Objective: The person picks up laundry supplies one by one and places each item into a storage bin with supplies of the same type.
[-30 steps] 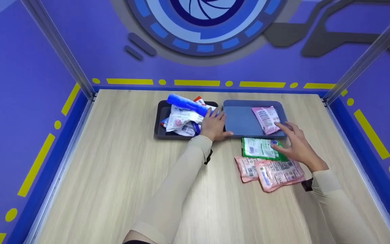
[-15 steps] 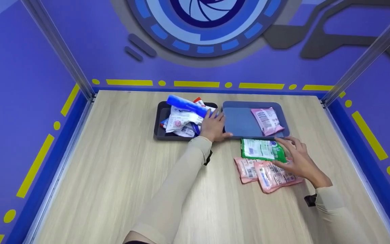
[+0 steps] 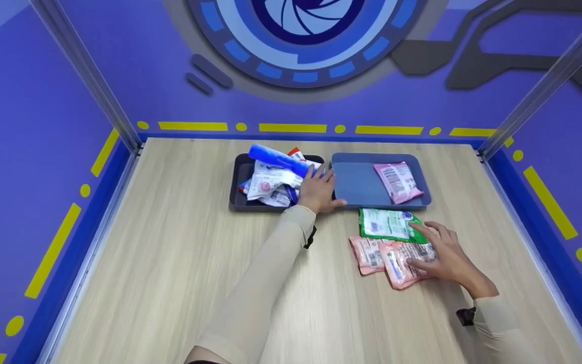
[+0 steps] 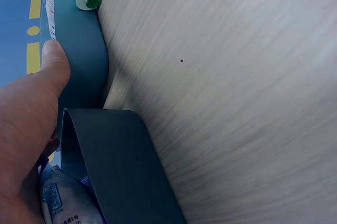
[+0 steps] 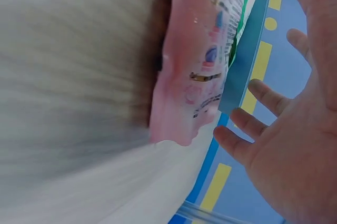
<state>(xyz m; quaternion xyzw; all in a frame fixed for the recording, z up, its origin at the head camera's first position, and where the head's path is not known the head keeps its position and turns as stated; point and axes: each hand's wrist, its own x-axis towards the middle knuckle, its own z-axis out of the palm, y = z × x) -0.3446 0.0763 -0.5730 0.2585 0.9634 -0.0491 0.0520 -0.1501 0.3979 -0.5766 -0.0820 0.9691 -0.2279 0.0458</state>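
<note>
My left hand (image 3: 317,194) rests across the right side of the dark tray (image 3: 255,208), its fingers spread beside a blue packet (image 3: 278,157) and its thumb at the near-left edge of the blue-grey tray (image 3: 355,182). Over the right part of a pink packet (image 3: 397,270) hovers my right hand (image 3: 445,258), fingers extended and apart. In the right wrist view, nothing is between those fingers and a pink packet (image 5: 197,60) lies beside them. A green-and-white packet (image 3: 389,224) lies just behind, and another pink packet (image 3: 368,257) is partly covered.
White packets (image 3: 271,181) and others heap up in the dark tray. One pink-and-white packet (image 3: 399,183) lies at the right of the blue-grey tray. The wooden table (image 3: 185,253) is bounded by blue printed walls (image 3: 291,108) with metal corner posts.
My right hand has drawn back toward the near side, from the blue-grey tray's front corner to above the loose pink packets. The left hand stays in place.
</note>
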